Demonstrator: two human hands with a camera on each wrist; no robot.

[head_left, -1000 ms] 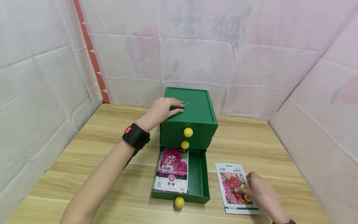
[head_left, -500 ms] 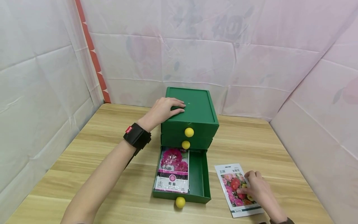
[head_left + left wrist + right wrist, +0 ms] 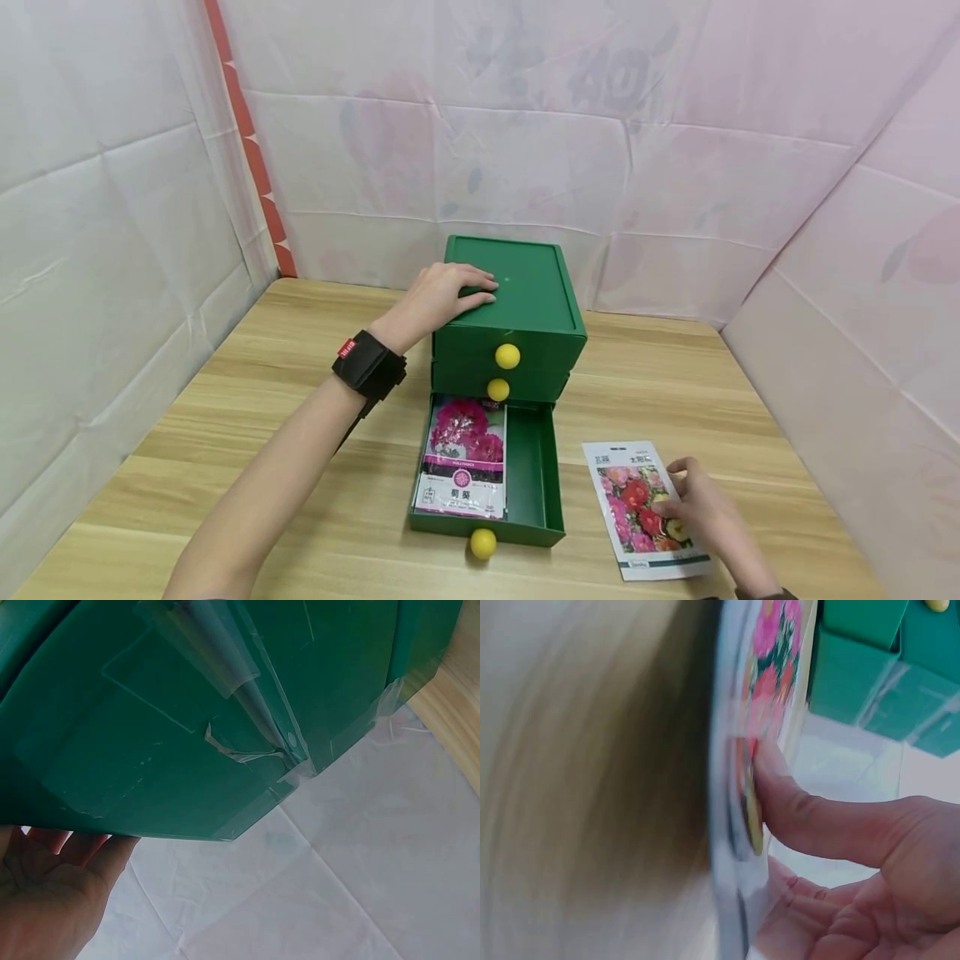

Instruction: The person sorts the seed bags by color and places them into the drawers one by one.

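A green three-drawer cabinet (image 3: 536, 300) with yellow ball knobs (image 3: 507, 356) stands at the back middle of the wooden table. My left hand (image 3: 465, 287) rests flat on its top left edge; the left wrist view shows the palm (image 3: 45, 900) against the green plastic (image 3: 187, 712). The bottom drawer (image 3: 536, 475) is pulled out and holds a pink-flower seed packet (image 3: 462, 458). A second seed packet (image 3: 630, 508) lies on the table to the drawer's right. My right hand (image 3: 671, 496) holds its right edge, thumb (image 3: 810, 817) pressed on the printed face (image 3: 769, 667), fingers curled.
White and pink sheets wall the table (image 3: 225, 400) at the left, back and right. The open drawer's knob (image 3: 482, 543) sits near the table's front edge. The two upper drawers are closed. A black band (image 3: 369, 367) is on my left wrist.
My right hand has slid and turned the packet on the table slightly, its lower end swinging to the right. My left hand stays on the cabinet top.
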